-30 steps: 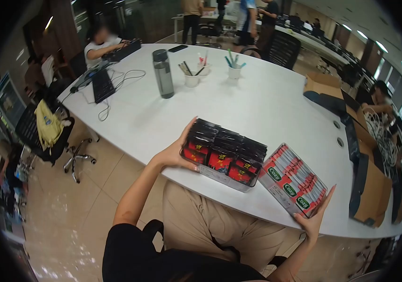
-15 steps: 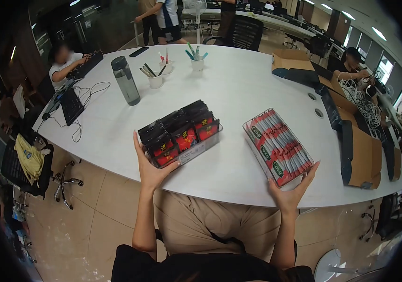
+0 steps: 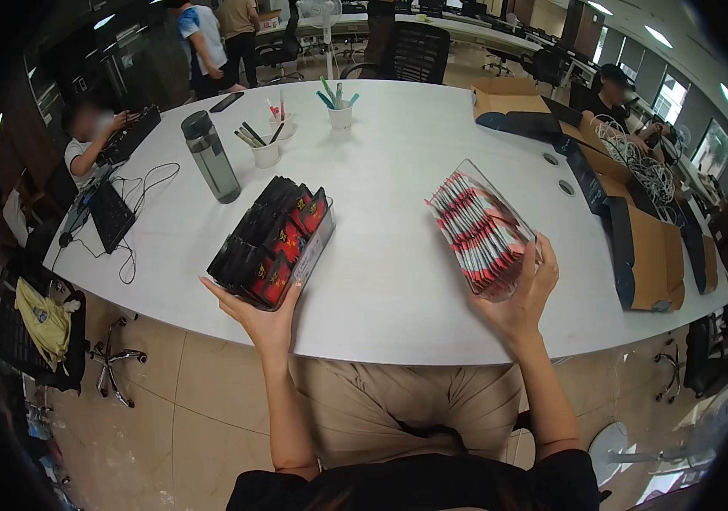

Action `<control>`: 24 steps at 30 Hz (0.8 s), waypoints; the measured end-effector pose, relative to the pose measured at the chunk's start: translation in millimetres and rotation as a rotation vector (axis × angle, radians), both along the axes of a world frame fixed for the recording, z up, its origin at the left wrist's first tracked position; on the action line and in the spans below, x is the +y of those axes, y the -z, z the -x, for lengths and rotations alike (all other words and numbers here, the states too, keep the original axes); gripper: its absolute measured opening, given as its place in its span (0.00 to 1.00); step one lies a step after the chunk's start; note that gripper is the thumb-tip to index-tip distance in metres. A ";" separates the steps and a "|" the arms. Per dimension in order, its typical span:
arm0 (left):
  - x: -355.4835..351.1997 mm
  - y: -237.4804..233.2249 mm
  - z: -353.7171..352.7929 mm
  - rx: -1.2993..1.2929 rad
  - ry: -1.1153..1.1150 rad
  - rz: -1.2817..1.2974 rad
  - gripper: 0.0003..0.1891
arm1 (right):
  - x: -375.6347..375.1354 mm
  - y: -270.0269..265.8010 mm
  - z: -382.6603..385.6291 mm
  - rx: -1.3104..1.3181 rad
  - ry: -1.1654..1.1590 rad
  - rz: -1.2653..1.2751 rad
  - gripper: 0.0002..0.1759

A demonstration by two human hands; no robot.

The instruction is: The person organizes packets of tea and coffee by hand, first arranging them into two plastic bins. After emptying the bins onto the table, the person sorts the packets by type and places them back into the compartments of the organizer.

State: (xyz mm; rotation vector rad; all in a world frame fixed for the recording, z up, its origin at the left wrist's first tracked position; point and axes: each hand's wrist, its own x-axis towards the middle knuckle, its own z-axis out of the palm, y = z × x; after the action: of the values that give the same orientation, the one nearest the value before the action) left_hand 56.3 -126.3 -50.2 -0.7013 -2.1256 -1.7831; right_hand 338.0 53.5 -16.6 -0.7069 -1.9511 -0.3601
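Observation:
My left hand (image 3: 260, 319) grips the near end of a clear tray of black-and-red sachets (image 3: 275, 243), thumb on one side and fingers on the other. The sachets stand packed in rows. At the right, my right hand (image 3: 524, 294) is closed round the near end of a clear tray of red-and-white stick packets (image 3: 481, 230). This tray is tilted toward the left, with the packets' edges showing and its clear wall (image 3: 504, 194) on the right. Whether its bottom touches the table cannot be made out.
A grey bottle (image 3: 211, 157) stands beyond the sachets. Cups of pens (image 3: 266, 154) and markers (image 3: 340, 117) stand farther back. Opened cardboard boxes (image 3: 649, 255) and white cables (image 3: 636, 157) line the right side. A laptop (image 3: 114, 213) with cords lies left; other people sit at both sides.
The sachet tray has turned and moved left with my left hand. My right hand has tilted the stick-packet tray leftward, hiding its green-labelled side. The whole view has shifted slightly.

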 end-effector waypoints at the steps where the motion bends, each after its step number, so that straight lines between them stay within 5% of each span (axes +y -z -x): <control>1: -0.4 -0.7 0.5 -0.014 0.014 -0.014 0.71 | 1.8 -1.7 2.1 -0.012 -0.001 -0.008 0.61; 24: -1.0 9.5 6.6 0.004 0.068 -0.057 0.70 | 26.8 14.1 15.0 -0.378 0.010 -0.171 0.43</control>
State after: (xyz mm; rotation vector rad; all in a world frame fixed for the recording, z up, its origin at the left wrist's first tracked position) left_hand 49.7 -127.2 -59.7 -0.7706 -2.0625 -1.8679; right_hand 322.9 80.4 -30.7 -0.5668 -2.2370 -0.6987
